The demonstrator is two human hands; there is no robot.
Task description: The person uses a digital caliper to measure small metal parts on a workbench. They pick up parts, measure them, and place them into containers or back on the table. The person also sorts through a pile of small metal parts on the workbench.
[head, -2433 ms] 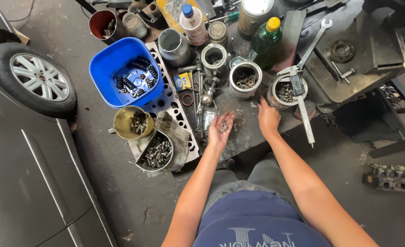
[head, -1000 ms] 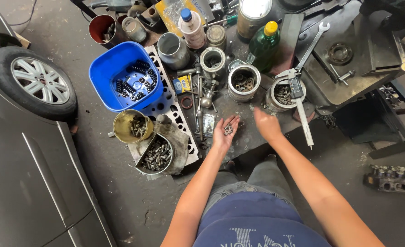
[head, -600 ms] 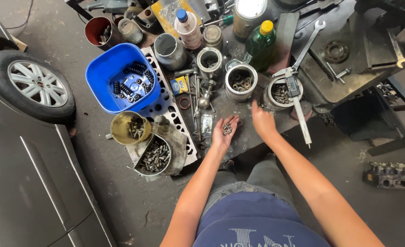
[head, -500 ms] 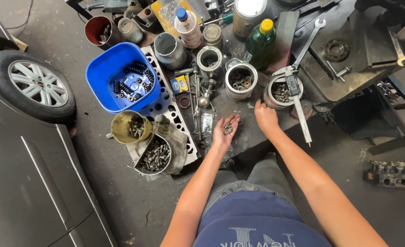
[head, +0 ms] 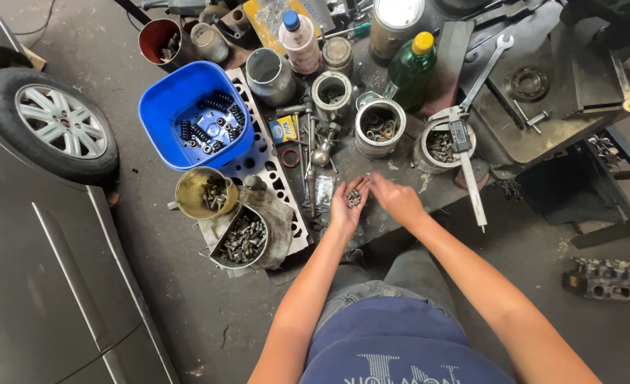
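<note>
Now your left hand (head: 349, 205) lies spread, palm up, cupping small bolts (head: 353, 198) above the desk (head: 400, 160), while your right hand (head: 393, 198) reaches beside it, fingers loosely bent, near two parts tins (head: 380, 128).

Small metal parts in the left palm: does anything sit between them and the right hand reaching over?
Nothing visible does. The small metal parts lie exposed in the open left hand, palm up, and the right hand is right beside it, fingertips toward the parts, with only bare tabletop beneath the gap.
</note>
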